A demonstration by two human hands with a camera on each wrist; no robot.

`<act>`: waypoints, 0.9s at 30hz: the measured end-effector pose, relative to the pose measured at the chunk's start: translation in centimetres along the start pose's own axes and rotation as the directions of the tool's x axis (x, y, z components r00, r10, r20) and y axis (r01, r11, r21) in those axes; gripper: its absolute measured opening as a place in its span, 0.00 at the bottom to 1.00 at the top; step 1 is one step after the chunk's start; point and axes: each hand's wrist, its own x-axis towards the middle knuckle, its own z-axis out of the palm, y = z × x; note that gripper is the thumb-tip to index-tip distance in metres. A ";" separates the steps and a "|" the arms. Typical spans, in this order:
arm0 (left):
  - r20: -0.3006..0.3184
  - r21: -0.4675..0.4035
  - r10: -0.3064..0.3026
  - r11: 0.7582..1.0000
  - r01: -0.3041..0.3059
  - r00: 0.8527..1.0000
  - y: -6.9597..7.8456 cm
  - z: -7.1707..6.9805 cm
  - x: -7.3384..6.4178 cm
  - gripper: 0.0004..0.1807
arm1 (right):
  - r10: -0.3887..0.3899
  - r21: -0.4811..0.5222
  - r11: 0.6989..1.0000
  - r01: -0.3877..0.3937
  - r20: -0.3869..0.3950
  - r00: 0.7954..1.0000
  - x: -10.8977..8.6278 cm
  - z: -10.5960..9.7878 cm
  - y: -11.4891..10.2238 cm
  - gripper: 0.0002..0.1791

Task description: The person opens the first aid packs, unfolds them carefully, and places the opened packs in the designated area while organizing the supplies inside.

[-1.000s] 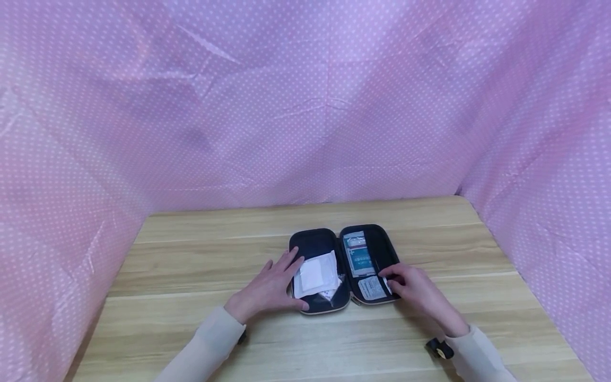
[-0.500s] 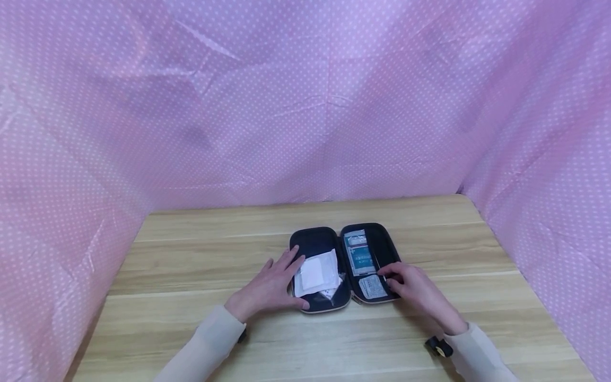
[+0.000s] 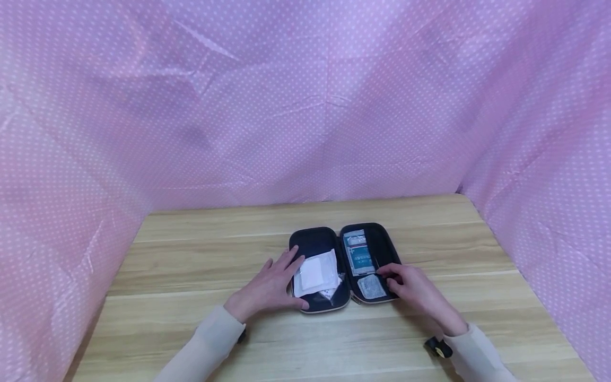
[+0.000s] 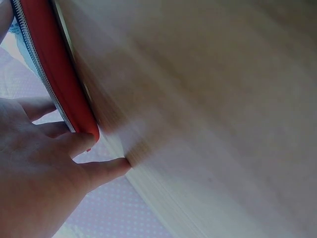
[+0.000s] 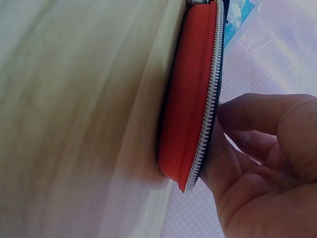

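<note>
A small zippered first-aid case (image 3: 312, 241), red outside and black inside, lies spread open on the table. My left hand (image 3: 267, 292) rests along its left edge, fingers spread, with the thumb at the near corner. In the left half lies a white gauze packet (image 3: 314, 274) over a clear bag. The right half has teal packets (image 3: 361, 259) and a silver-grey packet (image 3: 371, 287) in its pockets. My right hand (image 3: 414, 286) reaches over the right edge with curled fingers. Its fingertips dip inside, and whatever they touch is hidden. The red shell (image 5: 190, 99) shows in the right wrist view.
The case stands on a light wood table (image 3: 200, 249). A pink dotted cloth (image 3: 305, 116) hangs behind the table and on both sides. Dark wrist devices (image 3: 438, 347) sit at the sleeves.
A white piece seen at the right fingertips a second ago is out of sight now. The right fingers have shifted slightly; the left hand has stayed put.
</note>
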 end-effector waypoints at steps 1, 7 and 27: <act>-0.001 0.000 0.000 1.000 0.000 1.000 0.0 0.0 0.0 0.62 | -0.001 -0.001 1.000 0.001 -0.002 1.000 0.0 0.0 0.0 0.15; -0.004 0.004 -0.004 1.000 0.004 1.000 0.0 0.0 -0.1 0.62 | 0.013 0.003 1.000 -0.013 0.002 1.000 -0.1 -0.1 -0.2 0.15; -0.157 -0.013 0.020 1.000 -0.023 0.987 0.0 -0.9 -1.1 0.52 | -0.047 0.032 0.998 0.056 -0.233 0.971 0.3 -0.6 -2.7 0.14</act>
